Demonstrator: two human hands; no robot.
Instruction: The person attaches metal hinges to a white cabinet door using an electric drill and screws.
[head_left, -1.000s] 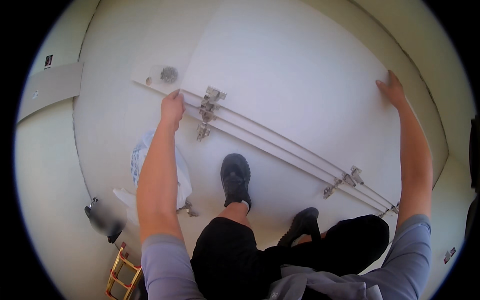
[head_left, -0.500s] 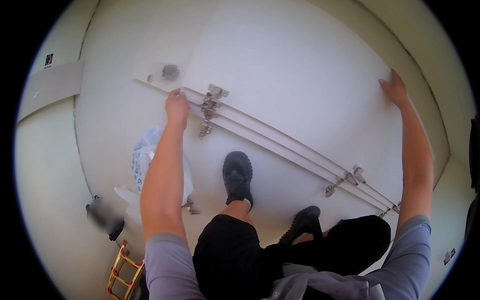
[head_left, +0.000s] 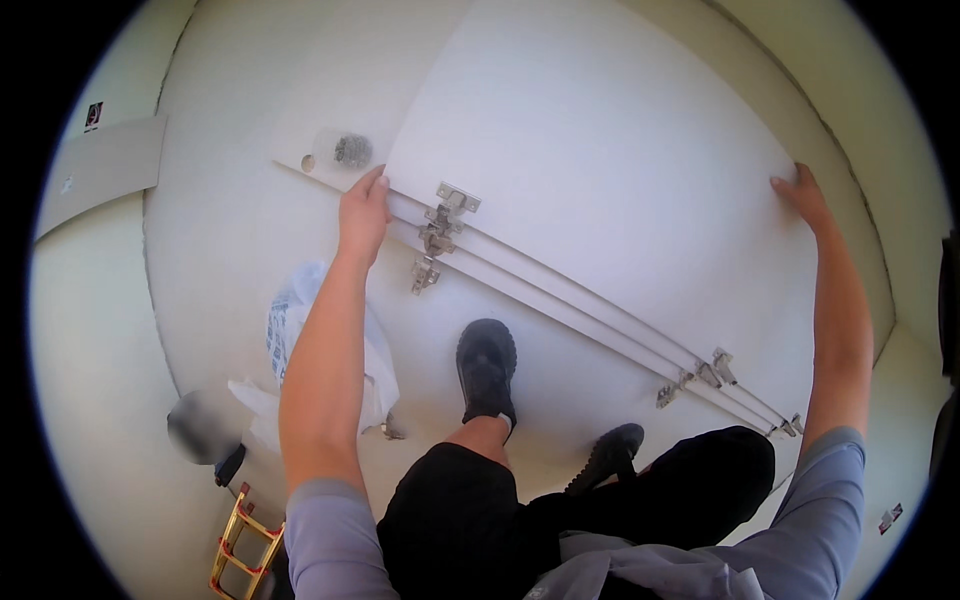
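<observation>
White cabinet doors lie stacked on the floor, their near edges fanned out in steps. My left hand point(head_left: 364, 215) is closed on the near left corner of the top cabinet door point(head_left: 600, 170), thumb along its edge. Across at the right edge of that same door, my right hand point(head_left: 800, 198) grips with the thumb on top and the other fingers partly hidden. Metal hinges sit along the stepped near edges, one cluster point(head_left: 440, 232) by my left hand and another point(head_left: 715, 368) farther right. A lower door point(head_left: 290, 158) with a round hole sticks out on the left.
A clear bag of small metal pieces point(head_left: 352, 150) rests beyond my left hand. Beside my left forearm is a white plastic bag point(head_left: 290, 310). My black shoe point(head_left: 487, 362) stands close to the stack. A yellow ladder point(head_left: 240, 545) is at lower left, near a board point(head_left: 105, 175) against the wall.
The view has shifted a little. The top door, held in both hands, has slid slightly to the right, and my left thumb now shows at its corner.
</observation>
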